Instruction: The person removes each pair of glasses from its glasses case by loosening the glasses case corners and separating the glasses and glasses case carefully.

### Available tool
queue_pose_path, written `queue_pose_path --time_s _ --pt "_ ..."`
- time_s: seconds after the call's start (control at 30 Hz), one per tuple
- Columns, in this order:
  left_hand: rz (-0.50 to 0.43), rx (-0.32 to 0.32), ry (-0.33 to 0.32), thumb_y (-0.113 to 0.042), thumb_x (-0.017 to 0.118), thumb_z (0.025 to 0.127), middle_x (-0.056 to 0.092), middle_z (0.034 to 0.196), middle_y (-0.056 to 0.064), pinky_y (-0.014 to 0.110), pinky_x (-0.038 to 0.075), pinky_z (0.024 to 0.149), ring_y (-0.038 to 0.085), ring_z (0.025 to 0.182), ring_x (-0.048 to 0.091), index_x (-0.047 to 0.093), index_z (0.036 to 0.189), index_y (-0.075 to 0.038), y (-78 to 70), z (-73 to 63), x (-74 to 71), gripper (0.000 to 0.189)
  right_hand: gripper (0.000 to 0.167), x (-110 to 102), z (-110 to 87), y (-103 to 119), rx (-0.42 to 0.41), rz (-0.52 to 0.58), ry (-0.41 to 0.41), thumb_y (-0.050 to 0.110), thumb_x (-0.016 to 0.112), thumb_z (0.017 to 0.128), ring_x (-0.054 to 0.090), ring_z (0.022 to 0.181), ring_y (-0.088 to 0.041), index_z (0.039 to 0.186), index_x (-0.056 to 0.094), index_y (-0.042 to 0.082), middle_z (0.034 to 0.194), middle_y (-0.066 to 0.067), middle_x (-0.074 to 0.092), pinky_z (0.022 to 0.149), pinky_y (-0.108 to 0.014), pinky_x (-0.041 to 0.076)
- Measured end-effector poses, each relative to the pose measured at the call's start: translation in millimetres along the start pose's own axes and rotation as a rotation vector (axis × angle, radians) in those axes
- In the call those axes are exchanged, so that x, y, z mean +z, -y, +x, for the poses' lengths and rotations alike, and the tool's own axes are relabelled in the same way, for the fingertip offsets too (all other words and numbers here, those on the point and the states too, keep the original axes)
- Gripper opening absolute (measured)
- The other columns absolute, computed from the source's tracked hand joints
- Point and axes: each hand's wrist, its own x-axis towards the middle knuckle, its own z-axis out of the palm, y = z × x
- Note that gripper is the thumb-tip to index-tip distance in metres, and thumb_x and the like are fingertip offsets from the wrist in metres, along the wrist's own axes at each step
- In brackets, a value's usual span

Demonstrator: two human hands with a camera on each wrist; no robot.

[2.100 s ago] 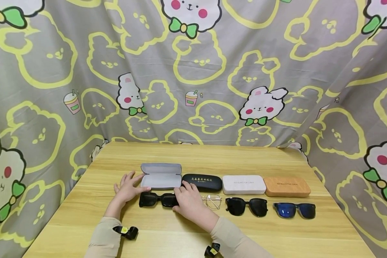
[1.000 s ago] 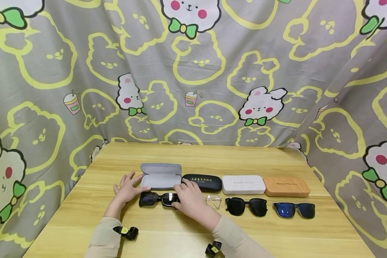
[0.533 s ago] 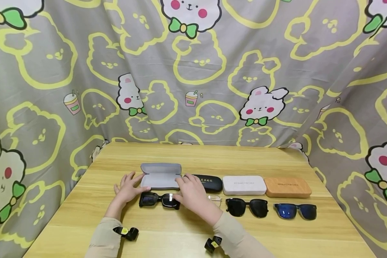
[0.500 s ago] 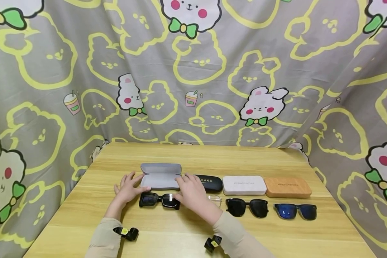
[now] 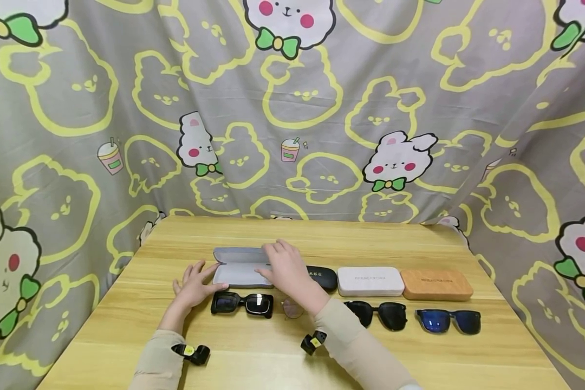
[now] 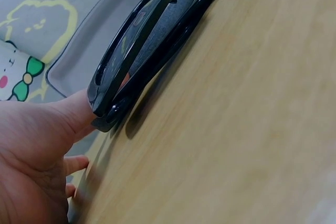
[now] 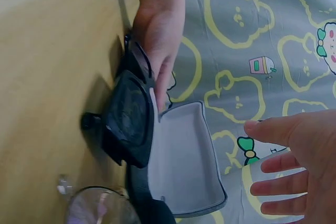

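A grey glasses case (image 5: pixel 241 274) lies on the table with its lid raised, its pale inside showing. At its left end my left hand (image 5: pixel 193 284) holds it, thumb by the front corner and index finger near the hinge. My right hand (image 5: pixel 287 268) is over the case's right end; in the right wrist view its straight, spread fingers (image 7: pixel 281 184) hold nothing and appear apart from the lid (image 7: pixel 191 158). Black thick-framed sunglasses (image 5: pixel 242 304) lie just in front of the case, untouched by the right hand.
Right of the open case stand a black case (image 5: pixel 324 278), partly hidden by the right hand, a white case (image 5: pixel 370 281) and an orange case (image 5: pixel 437 284). Clear glasses (image 5: pixel 292 307), black sunglasses (image 5: pixel 390 315) and blue-lensed sunglasses (image 5: pixel 448 321) line the front. A patterned curtain (image 5: pixel 312 124) hangs behind.
My right hand has left the black sunglasses and the case's front right corner, moving back and up towards the raised lid. The left hand stays at the case's left end.
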Motion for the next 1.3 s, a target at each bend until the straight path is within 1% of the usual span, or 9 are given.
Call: queue_pose_path --time_s 0.17,0.27,0.57,0.73,0.93,1.1,1.3 --pt "0.001 -0.003 0.005 -0.059 0.07 0.079 0.011 0.161 0.023 0.078 -0.016 0.103 0.052 0.145 -0.006 0.04 0.149 -0.016 -0.3 0.7 1.0 0.088 0.05 1.7 12.1 0.1 0.031 0.046 0.011 0.048 0.067 0.088 0.058 0.124 -0.029 0.124 0.061 0.014 0.123 -0.006 0.068 0.099 -0.046 0.051" --pt "-0.001 -0.003 0.006 -0.06 0.07 0.079 0.011 0.161 0.023 0.079 -0.016 0.103 0.052 0.145 -0.006 0.04 0.149 -0.015 -0.8 0.5 0.8 0.089 0.051 3.9 20.2 0.6 0.051 0.06 0.036 0.049 0.067 0.088 0.057 0.125 -0.028 0.125 0.061 0.014 0.123 -0.006 0.067 0.099 -0.045 0.051" --pt "0.01 -0.008 0.007 -0.059 0.07 0.08 0.011 0.161 0.023 0.079 -0.015 0.102 0.052 0.145 -0.006 0.039 0.15 -0.016 -1.5 -0.1 -0.8 0.088 0.054 10.5 45.7 1.5 0.087 0.057 0.12 0.053 0.058 0.092 0.057 0.125 -0.026 0.129 0.058 0.014 0.125 -0.005 0.066 0.098 -0.044 0.051" --pt "0.012 -0.01 0.009 -0.06 0.069 0.079 0.011 0.161 0.023 0.079 -0.015 0.102 0.052 0.145 -0.006 0.039 0.15 -0.016 -2.8 0.7 -1.6 0.088 0.055 14.8 54.8 0.5 0.106 0.057 0.138 0.055 0.059 0.091 0.059 0.122 -0.026 0.128 0.059 0.014 0.124 -0.006 0.067 0.097 -0.043 0.052" --pt "0.012 -0.013 0.011 -0.06 0.069 0.079 0.011 0.161 0.023 0.079 -0.015 0.102 0.052 0.145 -0.007 0.039 0.15 -0.016 -2.5 0.5 -1.0 0.089 0.056 22.8 60.8 -3.7 0.141 0.05 0.178 0.055 0.061 0.09 0.059 0.123 -0.026 0.128 0.059 0.014 0.126 -0.006 0.067 0.097 -0.043 0.052" --pt "0.011 -0.012 0.01 -0.06 0.069 0.079 0.01 0.161 0.022 0.079 -0.016 0.103 0.051 0.146 -0.007 0.039 0.15 -0.016 -2.3 0.2 -1.2 0.088 0.055 28.4 61.4 -7.6 0.162 0.042 0.204 0.055 0.06 0.09 0.059 0.122 -0.026 0.127 0.059 0.015 0.125 -0.005 0.067 0.095 -0.043 0.052" --pt "0.008 -0.006 0.008 -0.058 0.07 0.08 0.011 0.161 0.023 0.079 -0.015 0.102 0.052 0.145 -0.007 0.039 0.15 -0.015 -2.4 0.4 -1.3 0.087 0.053 31.5 61.9 -11.3 0.174 0.039 0.214 0.054 0.061 0.09 0.059 0.122 -0.026 0.126 0.06 0.015 0.124 -0.005 0.067 0.094 -0.044 0.053"
